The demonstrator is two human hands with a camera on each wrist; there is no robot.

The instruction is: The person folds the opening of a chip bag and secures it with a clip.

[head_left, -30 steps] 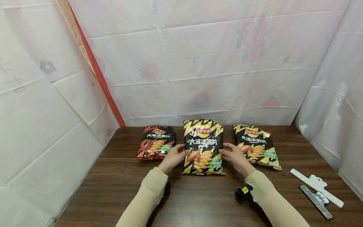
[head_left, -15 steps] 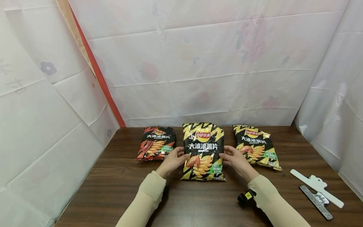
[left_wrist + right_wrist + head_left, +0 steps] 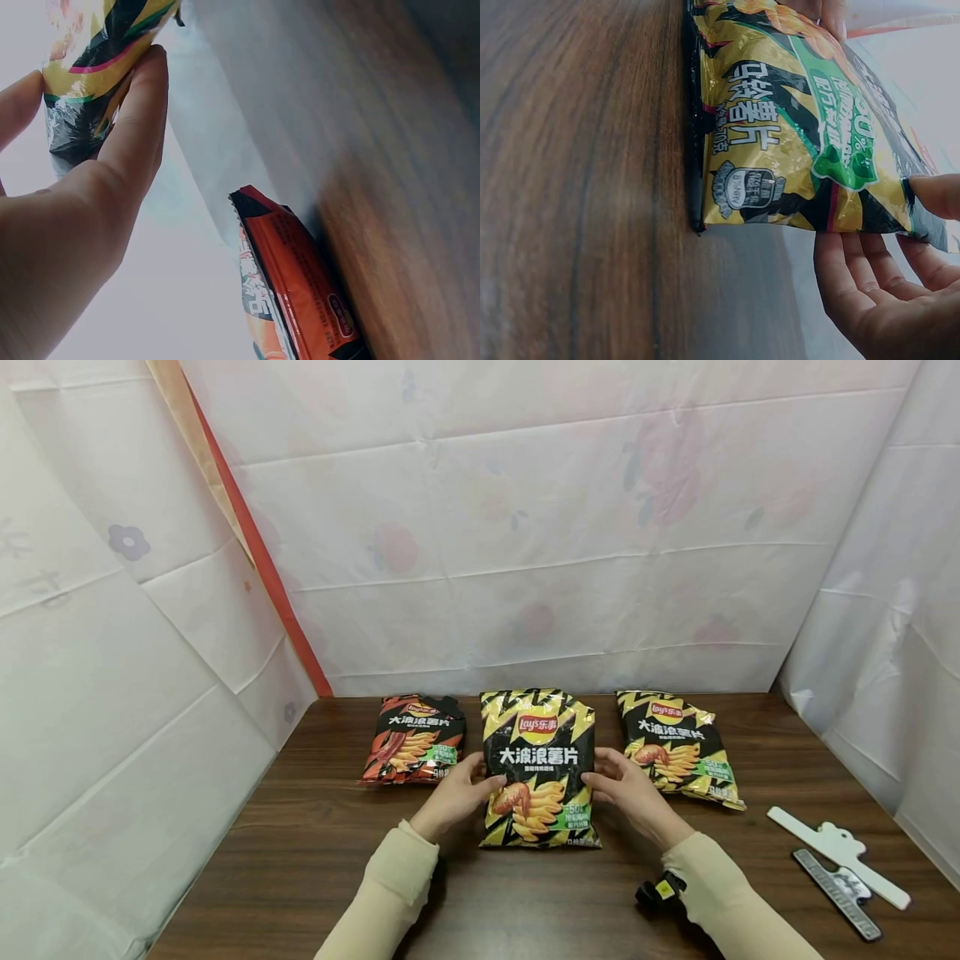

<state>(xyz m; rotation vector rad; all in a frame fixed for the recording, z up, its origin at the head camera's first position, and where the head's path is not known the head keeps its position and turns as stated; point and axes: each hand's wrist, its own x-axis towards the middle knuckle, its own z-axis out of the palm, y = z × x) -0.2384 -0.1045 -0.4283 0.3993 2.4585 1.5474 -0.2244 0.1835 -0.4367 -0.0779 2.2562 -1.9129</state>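
Observation:
Between my two hands stands a yellow and black bag of potato chips [image 3: 537,768], its printed front facing me and its top corner on the right cut away. My left hand [image 3: 459,793] grips its left edge, thumb on the front and fingers behind. On the opposite edge my right hand [image 3: 633,795] holds it the same way. In the right wrist view the lower edge of the chip bag [image 3: 757,150] is close over the wood. The left wrist view shows the left hand [image 3: 97,172] with thumb and fingers on either side of the bag's edge.
A red and black chip bag [image 3: 414,739] lies back left, with a dark clip at its top. Another yellow and black chip bag [image 3: 678,747] lies back right. A white clip [image 3: 838,852] and a grey clip [image 3: 836,893] lie on the brown table [image 3: 262,860] at right.
The held bag has come down and toward me, both hands moving with it. The other two bags and the clips at right have stayed in place.

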